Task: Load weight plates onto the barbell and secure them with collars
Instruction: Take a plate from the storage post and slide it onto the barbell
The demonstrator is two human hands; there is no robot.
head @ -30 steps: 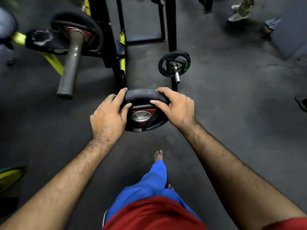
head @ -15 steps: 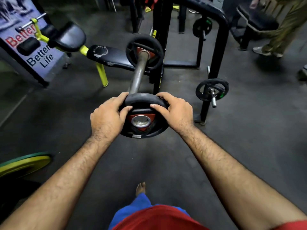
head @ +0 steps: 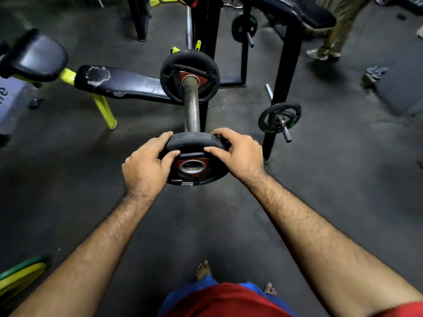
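Note:
I hold a small black weight plate with a red hub and steel bore upright in front of me. My left hand grips its left rim and my right hand grips its right rim. The plate sits right at the near end of the barbell sleeve, hiding the sleeve's tip. Farther along the sleeve a similar black plate with a red hub is mounted. I cannot tell whether the sleeve has entered the held plate's bore. No collar is visible.
A black bench with yellow legs stands to the left. A black rack post carries a small stored plate on a peg at right. Green and yellow plates lie at lower left. A person's legs stand at the back right.
The view has swung until the barbell sleeve lines up straight behind the held plate. The plate now sits at the sleeve's end; both hands kept their grip.

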